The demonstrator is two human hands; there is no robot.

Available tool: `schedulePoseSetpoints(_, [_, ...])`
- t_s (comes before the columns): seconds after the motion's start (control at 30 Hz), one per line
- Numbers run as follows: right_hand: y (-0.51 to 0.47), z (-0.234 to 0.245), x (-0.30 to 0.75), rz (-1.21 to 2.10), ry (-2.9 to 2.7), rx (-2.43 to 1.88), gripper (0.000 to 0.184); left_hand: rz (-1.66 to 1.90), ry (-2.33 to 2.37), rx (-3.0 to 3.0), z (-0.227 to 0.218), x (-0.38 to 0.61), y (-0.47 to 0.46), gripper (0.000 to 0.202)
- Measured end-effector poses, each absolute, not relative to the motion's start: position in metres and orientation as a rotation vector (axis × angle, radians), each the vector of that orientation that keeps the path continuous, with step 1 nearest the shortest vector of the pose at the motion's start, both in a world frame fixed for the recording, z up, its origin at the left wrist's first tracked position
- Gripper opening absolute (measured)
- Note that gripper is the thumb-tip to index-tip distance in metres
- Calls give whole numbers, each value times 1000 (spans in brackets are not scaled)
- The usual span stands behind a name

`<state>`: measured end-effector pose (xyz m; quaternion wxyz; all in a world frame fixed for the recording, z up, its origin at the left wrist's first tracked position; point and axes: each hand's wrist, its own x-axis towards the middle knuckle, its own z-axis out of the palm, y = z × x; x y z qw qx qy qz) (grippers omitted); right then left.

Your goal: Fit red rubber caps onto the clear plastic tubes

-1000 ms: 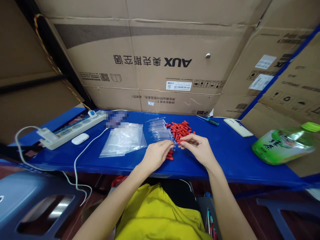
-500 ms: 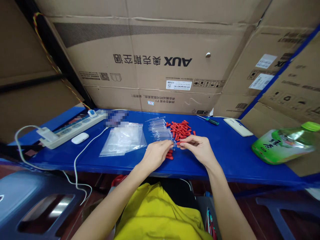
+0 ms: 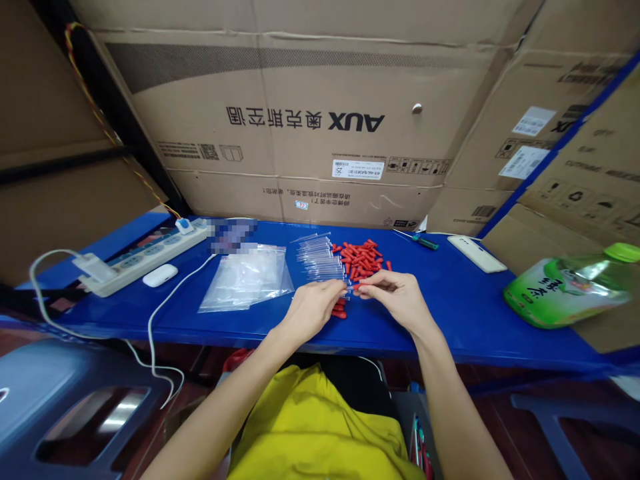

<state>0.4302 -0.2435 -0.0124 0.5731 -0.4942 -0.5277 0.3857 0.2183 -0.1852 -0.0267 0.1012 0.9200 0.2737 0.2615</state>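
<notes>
Tube [image 3: 346, 288], clear, pinched in left hand [image 3: 313, 308]; red cap [image 3: 356, 287] pinched in right hand [image 3: 395, 297], fingertips meeting. Likely fault: skewed push, cap slipping off onto worktop [image 3: 460, 307].

Tabletop [image 3: 450, 293]: smooth blue surface, glossy, with light reflections. Clear tubes [image 3: 320, 261]: transparent, shiny plastic. Red caps [image 3: 363, 257]: opaque, matt, plastic or rubber; could not be told which. Bags [image 3: 247, 279]: thin clear plastic film, glossy and creased. Boxes [image 3: 300, 73]: brown cardboard, matt, with paper labels. Bottle [image 3: 565, 291]: glossy green plastic. Power strip [image 3: 145, 257]: smooth white plastic. Garment [image 3: 315, 427]: yellow cloth, matt.
</notes>
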Motion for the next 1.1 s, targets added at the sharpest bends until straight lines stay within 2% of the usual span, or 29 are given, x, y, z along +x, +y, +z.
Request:
schedulePoseSetpoints(0.6, [-242,-15,428,923,-1191,-1144,34,761,793,2694,-26,218,-186,34])
schedulePoseSetpoints(1.1, [-242,-21,429,921,-1214,-1119,24,773,739,2715,-26,217,-187,32])
